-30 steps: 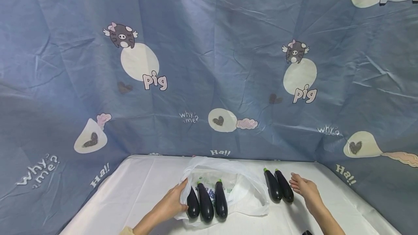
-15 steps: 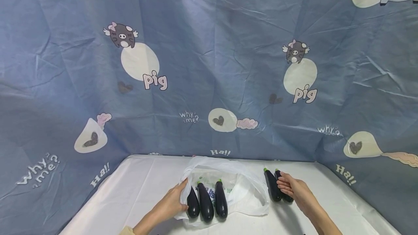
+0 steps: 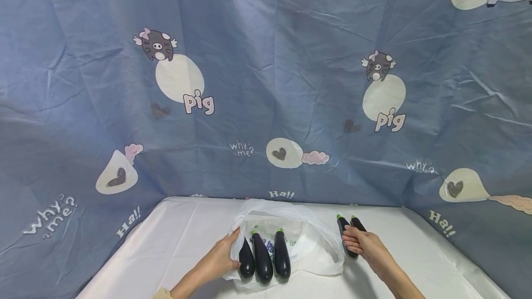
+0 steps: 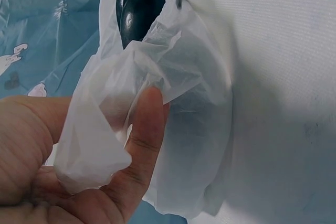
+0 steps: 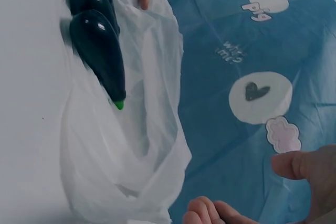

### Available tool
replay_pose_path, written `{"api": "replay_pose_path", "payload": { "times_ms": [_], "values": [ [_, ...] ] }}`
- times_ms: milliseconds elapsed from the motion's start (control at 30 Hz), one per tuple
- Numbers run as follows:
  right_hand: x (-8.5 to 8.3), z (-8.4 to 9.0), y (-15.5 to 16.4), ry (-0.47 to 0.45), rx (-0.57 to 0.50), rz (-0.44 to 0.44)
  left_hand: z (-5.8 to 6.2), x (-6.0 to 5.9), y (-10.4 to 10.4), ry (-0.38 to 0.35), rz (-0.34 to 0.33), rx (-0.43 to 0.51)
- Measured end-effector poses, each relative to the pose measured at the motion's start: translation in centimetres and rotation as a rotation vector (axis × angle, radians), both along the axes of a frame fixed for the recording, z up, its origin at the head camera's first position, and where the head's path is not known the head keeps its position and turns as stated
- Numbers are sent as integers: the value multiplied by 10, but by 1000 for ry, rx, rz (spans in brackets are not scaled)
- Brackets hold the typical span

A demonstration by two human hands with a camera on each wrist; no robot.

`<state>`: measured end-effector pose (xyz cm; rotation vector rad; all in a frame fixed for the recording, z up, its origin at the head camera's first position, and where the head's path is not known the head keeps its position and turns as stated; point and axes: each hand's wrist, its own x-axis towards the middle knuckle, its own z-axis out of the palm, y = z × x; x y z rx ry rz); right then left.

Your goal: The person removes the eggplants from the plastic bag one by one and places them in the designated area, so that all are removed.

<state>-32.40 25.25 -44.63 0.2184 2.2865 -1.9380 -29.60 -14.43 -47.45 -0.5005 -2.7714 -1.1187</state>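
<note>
A white plastic bag (image 3: pixel 320 262) lies with its mouth spread toward me. Inside are three dark eggplants with green tips: a left one (image 3: pixel 246 262) partly behind the bag's edge, a middle one (image 3: pixel 262 260) and a right one (image 3: pixel 281 257). My left hand (image 3: pixel 218 255) holds the bag's left edge; in the left wrist view the film (image 4: pixel 94 150) is pinched between thumb and fingers. Right of the bag lie two more eggplants, a nearer-to-bag one (image 3: pixel 343 224) and an outer one (image 3: pixel 357 224). My right hand (image 3: pixel 367 246) hovers over them, thumb apart from the fingers, covering much of the outer one.
A white cloth (image 3: pixel 183 225) covers the table. Behind and at both sides hangs a blue curtain (image 3: pixel 232 105) printed with pigs and words, meeting the table's back edge just beyond the bag.
My right hand has moved left, from beside the outer eggplant to over both eggplants. The left hand keeps its hold on the bag, which stays in place.
</note>
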Motion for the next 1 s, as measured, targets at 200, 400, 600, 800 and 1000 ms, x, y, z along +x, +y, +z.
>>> {"api": "replay_pose_path", "payload": {
  "times_ms": [200,400,600,800,1000],
  "values": [
    [1,-3,-10,16,-9,21,1,0,0,3,3,2],
    [2,-7,-26,38,35,53,0,-1,0,10,4,-5],
    [2,-9,-43,92,81,92,0,-1,0,7,11,-6],
    [1,-12,-57,84,111,107,1,0,0,4,15,-6],
    [0,-15,-69,110,116,132,1,0,0,9,7,-1]
  ]
}}
